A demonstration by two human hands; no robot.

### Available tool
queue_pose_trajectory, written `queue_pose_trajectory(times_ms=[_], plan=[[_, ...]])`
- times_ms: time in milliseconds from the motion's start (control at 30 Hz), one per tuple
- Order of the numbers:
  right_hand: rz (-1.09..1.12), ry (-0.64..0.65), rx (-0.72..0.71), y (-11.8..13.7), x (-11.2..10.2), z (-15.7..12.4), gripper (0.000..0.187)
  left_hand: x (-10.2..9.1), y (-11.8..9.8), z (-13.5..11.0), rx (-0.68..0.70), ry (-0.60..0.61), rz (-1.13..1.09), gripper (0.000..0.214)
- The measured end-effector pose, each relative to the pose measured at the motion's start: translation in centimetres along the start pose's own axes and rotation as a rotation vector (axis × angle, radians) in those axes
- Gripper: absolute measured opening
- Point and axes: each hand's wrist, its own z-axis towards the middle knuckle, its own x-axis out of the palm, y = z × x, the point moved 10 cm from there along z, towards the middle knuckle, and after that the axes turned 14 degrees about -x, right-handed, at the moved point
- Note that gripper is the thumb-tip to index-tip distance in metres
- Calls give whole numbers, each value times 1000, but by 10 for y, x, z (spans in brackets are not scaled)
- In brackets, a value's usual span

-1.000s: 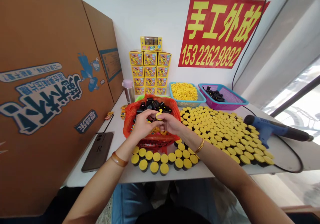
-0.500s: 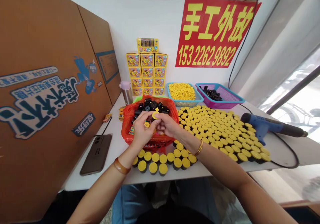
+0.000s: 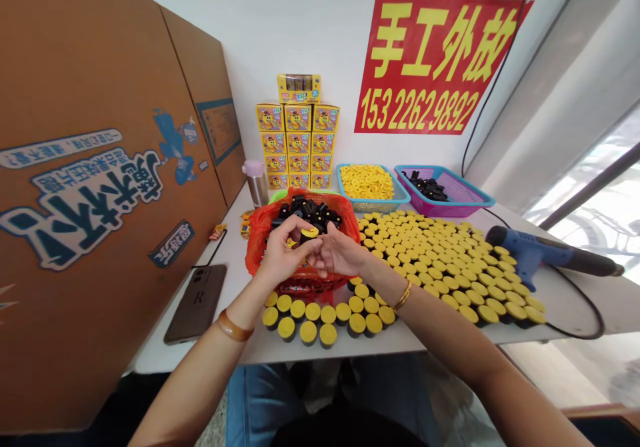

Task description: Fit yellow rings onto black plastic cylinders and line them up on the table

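My left hand [image 3: 286, 252] is closed around a small black cup with a yellow lid [image 3: 309, 233], held upright over the near part of the bag-lined basket. My right hand [image 3: 341, 252] is just to the right of the cup, palm turned inward and fingers apart; whether a fingertip still touches the cup is hard to see. Below both hands is the basket lined with a red plastic bag [image 3: 257, 247], where a heap of black cups [image 3: 313, 210] lies. In front of it, several yellow-capped black cups [image 3: 309, 332] stand in rows near the table edge.
Many yellow-capped cups [image 3: 445, 254] cover the table's right side, beside a blue power tool [image 3: 545, 250] with its cord. Behind are a basket of yellow pieces [image 3: 367, 182] and a purple basket [image 3: 460, 194]. Leftward are a phone [image 3: 196, 304], a flask [image 3: 257, 186] and big cartons [image 3: 100, 67].
The yellow lid, earlier pinched between both hands, now sits flat on the black cup in my left hand. My right hand has drawn slightly right and its fingers have opened.
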Motion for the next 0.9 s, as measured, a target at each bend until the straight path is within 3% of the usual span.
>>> queue_pose_trajectory(times_ms=[67, 167, 333, 467, 600, 767, 900], plan=[[-40, -5, 40, -2, -1, -1, 65, -2, -3, -2, 51, -40, 34, 22], [-133, -101, 53, -2, -9, 0, 56, 2, -7, -6, 91, -52, 95, 22], [-354, -212, -119, 18, -20, 3, 32, 8, -1, -9, -15, -47, 34, 62], [-554, -256, -178, 34, -26, 1, 29, 9, -1, -9, -7, -81, 29, 66], [-402, -208, -81, 21, -17, -1, 35, 9, -4, -8, 17, -100, 105, 68], [-305, -335, -202, 21, -18, -2, 31, 13, -10, -10, 41, -79, 183, 63], [5, -153, 58, -8, -3, 0, 50, 12, -9, -7, 19, -36, 188, 44]])
